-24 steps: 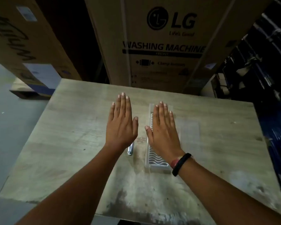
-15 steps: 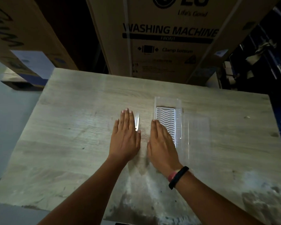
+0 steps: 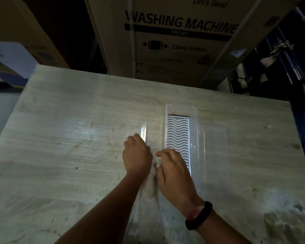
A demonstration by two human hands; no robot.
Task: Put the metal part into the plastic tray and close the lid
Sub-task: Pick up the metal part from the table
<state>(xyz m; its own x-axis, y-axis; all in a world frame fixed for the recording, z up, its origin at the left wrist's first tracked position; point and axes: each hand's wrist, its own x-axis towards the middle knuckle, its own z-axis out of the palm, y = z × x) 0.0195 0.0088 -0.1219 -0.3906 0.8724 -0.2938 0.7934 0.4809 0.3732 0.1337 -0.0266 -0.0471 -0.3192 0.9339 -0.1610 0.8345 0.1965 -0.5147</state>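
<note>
A slim shiny metal part (image 3: 144, 129) lies lengthwise on the wooden table (image 3: 69, 138), just left of the tray. My left hand (image 3: 136, 155) has its fingers curled down over the part's near end, which it hides. The clear plastic tray (image 3: 180, 109) holds a white wavy insert (image 3: 178, 134). Its transparent lid (image 3: 215, 147) lies open flat to the right. My right hand (image 3: 173, 168), with a black band on the wrist, hovers with loosely bent fingers over the tray's near left corner and holds nothing.
A large cardboard washing machine box (image 3: 174, 41) stands right behind the table's far edge. Another cardboard box (image 3: 16, 32) is at the far left. Dark shelving (image 3: 289, 59) lines the right side. Grey floor shows beyond the table's left edge.
Both hands drew back toward me from lying flat and spread. The left hand's fingers curled onto the metal part's near end, and the right hand's fingers bent at the tray's corner.
</note>
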